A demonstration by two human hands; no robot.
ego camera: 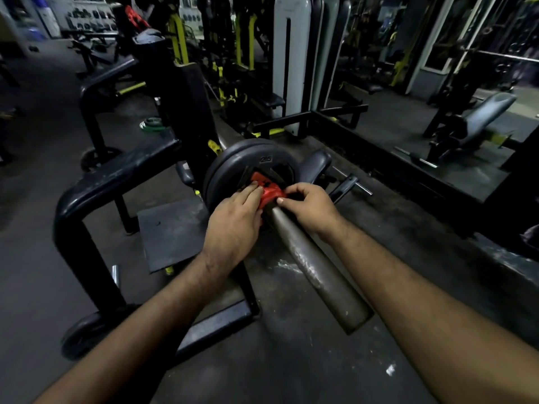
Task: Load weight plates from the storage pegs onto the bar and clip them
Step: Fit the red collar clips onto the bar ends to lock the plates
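A thick grey bar sleeve (318, 272) runs from the lower middle up toward two dark weight plates (233, 161) stacked on it. A red collar clip (267, 189) sits on the sleeve right against the outer plate. My left hand (234, 225) wraps the clip from the left, fingers on its top. My right hand (309, 207) pinches the clip's right side with thumb and fingers. The clip's lower half is hidden by my hands.
A black tubular machine frame (96, 185) with a small wheel (81, 336) stands at the left, with a rubber mat (172, 231) beside it. A short chrome peg (350, 186) lies right of the plates. Green plates (154, 125) lie farther back. Benches and racks fill the background.
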